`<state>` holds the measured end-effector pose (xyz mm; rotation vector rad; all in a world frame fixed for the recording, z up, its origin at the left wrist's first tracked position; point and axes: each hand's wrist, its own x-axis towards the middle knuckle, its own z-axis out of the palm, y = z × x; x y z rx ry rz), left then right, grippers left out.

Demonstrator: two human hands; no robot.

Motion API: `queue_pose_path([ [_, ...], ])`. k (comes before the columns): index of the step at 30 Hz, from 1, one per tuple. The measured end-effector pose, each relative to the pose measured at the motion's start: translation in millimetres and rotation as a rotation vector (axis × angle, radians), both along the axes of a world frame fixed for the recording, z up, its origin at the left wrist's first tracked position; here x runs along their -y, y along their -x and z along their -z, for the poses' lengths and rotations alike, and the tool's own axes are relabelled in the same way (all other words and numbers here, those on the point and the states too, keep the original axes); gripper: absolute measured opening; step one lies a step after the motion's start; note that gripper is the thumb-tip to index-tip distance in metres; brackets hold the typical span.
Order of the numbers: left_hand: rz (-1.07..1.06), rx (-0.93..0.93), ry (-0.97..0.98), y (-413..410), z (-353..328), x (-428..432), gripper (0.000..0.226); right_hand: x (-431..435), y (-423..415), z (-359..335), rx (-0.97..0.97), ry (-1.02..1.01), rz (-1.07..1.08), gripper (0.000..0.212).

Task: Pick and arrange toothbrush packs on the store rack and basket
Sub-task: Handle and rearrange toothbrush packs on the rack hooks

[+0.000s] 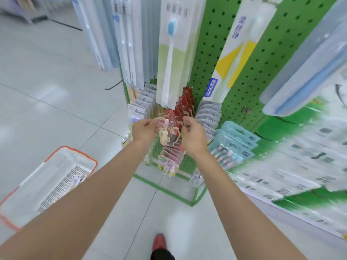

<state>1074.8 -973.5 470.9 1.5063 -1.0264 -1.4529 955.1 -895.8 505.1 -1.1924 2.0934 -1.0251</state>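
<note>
Head view: one red-and-pink toothbrush pack (169,134) was held at centre, before the green rack (206,53). Two outstretched arms reached it; the left hand (143,129) pinched its nine o'clock edge, the right hand (194,136) its three o'clock edge. One basket (30,186) sat at eight o'clock.

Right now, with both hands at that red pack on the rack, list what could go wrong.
1. The left hand pinches only the top edge of the red pack; it may slip onto the pink packs below.
2. The right hand crowds the row of red packs; pulling could drag neighbours off.
3. The basket sits well left of the rack; a blind toss might miss.
</note>
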Motion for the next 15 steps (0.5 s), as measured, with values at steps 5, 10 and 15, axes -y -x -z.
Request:
queue_pose_path([
  [5,0.005,0.065,-0.047,6.6,-7.7,-6.0,0.021,17.9,5.3,-6.9,0.028,0.0,-0.052,0.044],
  [10,-0.051,0.048,-0.097,24.5,-6.1,-14.9,0.021,37.0,12.5,-2.5,-0.074,-0.046,-0.147,0.035],
  [15,-0.174,-0.063,-0.14,39.7,-3.5,-24.6,0.012,49.7,17.5,13.6,-0.188,-0.073,-0.245,0.012],
])
